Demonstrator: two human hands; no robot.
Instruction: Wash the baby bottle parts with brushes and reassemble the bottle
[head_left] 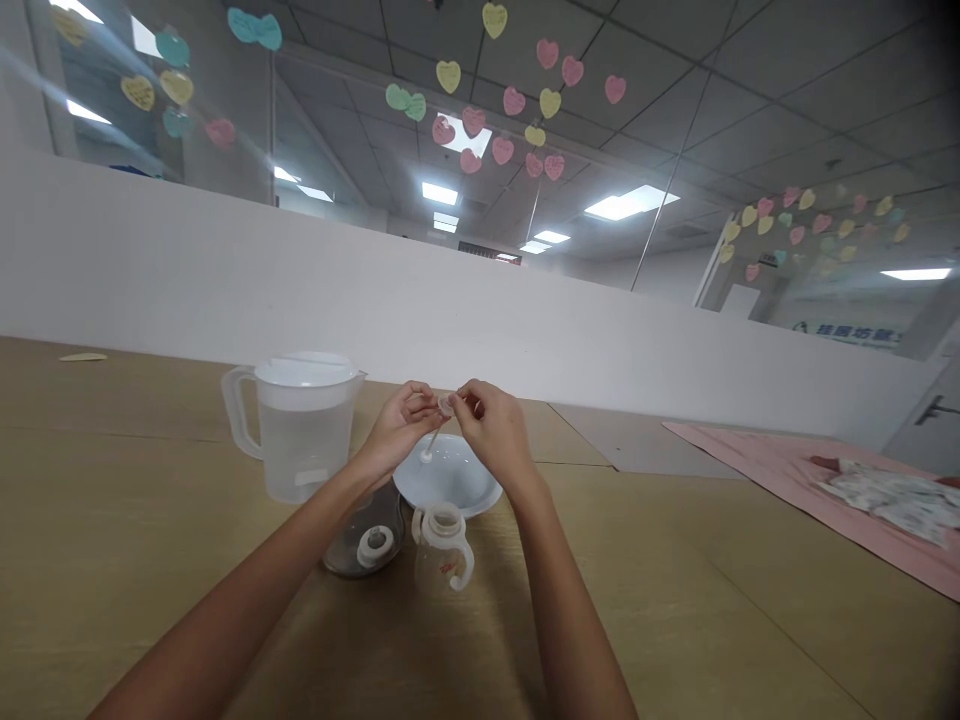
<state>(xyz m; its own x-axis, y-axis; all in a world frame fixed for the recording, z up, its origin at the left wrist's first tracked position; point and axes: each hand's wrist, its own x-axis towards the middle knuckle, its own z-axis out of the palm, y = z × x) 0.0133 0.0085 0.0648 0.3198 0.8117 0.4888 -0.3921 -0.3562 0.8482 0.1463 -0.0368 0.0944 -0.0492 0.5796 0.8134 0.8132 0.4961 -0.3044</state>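
Observation:
Above the white bowl [472, 492], my left hand [401, 425] and my right hand [491, 425] meet with pinched fingertips. Between them is a small clear baby-bottle straw nipple [445, 405]. Its thin straw hangs down towards the bowl and ends in a pale round weight [426, 457]. A clear baby bottle [433, 572] with white handles and an uncovered mouth stands in front of the bowl. To its left, partly behind my left forearm, is a dark see-through dish [345, 556] holding a white ring [375, 545].
A lidded clear pitcher [307, 440] with liquid in it stands left of the bowl. At the far right, a doll in patterned clothes [892, 498] lies on a pink cloth [780, 460]. A low white wall [300, 280] with glass above borders the table's back.

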